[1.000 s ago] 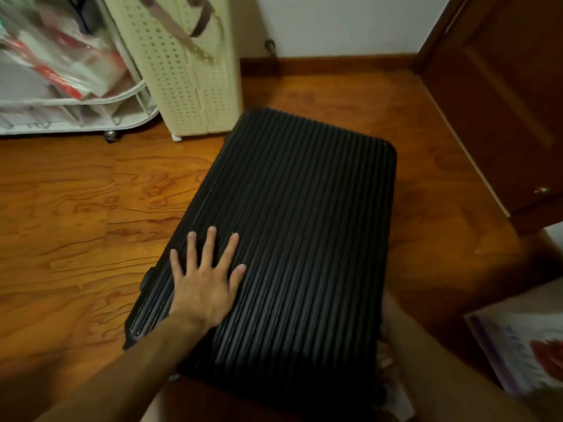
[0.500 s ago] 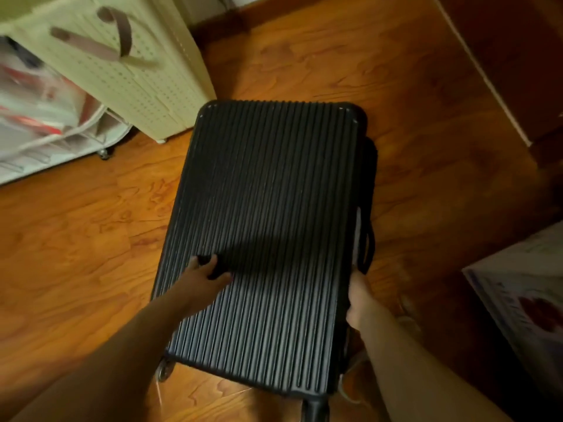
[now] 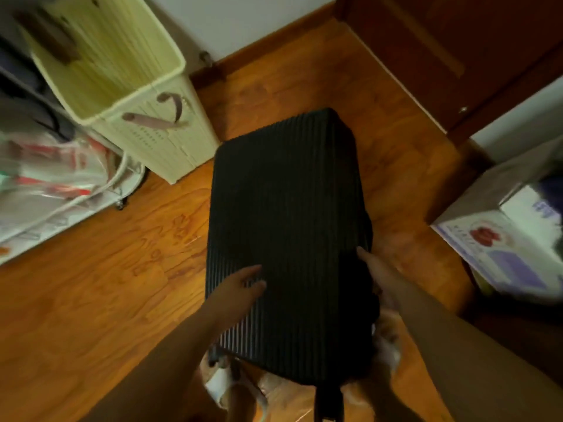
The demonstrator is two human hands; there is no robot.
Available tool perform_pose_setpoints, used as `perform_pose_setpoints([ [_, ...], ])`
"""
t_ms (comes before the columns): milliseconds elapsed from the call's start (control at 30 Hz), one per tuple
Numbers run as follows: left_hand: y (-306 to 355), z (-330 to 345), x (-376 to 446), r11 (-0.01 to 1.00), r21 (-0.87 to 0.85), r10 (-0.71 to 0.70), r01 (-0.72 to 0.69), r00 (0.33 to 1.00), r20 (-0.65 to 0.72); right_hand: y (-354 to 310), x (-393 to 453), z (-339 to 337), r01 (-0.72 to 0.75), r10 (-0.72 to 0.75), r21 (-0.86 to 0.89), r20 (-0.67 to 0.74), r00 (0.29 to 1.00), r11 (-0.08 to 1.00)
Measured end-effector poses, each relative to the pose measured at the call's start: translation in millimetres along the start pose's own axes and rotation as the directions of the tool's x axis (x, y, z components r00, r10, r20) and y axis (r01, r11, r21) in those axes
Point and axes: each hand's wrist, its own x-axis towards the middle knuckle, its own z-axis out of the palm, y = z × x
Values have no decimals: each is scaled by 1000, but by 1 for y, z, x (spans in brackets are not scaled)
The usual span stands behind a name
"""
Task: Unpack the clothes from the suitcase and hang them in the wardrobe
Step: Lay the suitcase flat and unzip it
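Almost nothing of the task looks done: the black ribbed suitcase (image 3: pixel 286 239) is closed, no clothes are in sight, and nothing hangs anywhere, so opening the case, lifting the garments out and carrying them to the wardrobe are all left. The suitcase lies flat on the wooden floor (image 3: pixel 106 300) in the middle of the view, its long side running from 6 o'clock up toward 12 o'clock, with a dark stem, probably the pull handle, at its near end. It is a hard shell with fine lengthwise ridges, dark and matt; the frame is blurred, so no zip or latch can be made out. The left hand (image 3: pixel 240 284) rests on the lid near its 8 o'clock corner, fingers (image 3: pixel 254 271) stretched out and relaxed, holding nothing. The right hand (image 3: pixel 377 272) is at the case's 4 o'clock edge, fingertips at the side seam; whether it grasps the edge or only touches it I cannot tell. A cream laundry basket (image 3: pixel 122 95) stands at 10 o'clock, just beside the case's far corner, a dark wooden door (image 3: pixel 441 56), perhaps the wardrobe, is at 1 o'clock, and a printed cardboard box (image 3: pixel 502 248) sits at 3 o'clock.
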Motion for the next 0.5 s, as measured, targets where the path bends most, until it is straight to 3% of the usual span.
perform_pose_setpoints([
  [100, 19, -41, -29, 995, -102, -18, 18, 1000, 1, -14, -58, 37, 69, -58, -130, 93, 994, 989],
  [300, 33, -88, -32, 978, -209, 0, 0, 1000, -2, -37, -121, 139, 396, -360, -340, 167, 918, 853],
  [400, 20, -128, -16, 992, -123, 15, -35, 988, -153, -47, -150, 212, 428, -386, -363, 186, 904, 828],
  [500, -20, -190, 3, 1000, -24, -5, 1, 982, -188, -49, -179, 296, 468, -404, -357, 242, 882, 809],
])
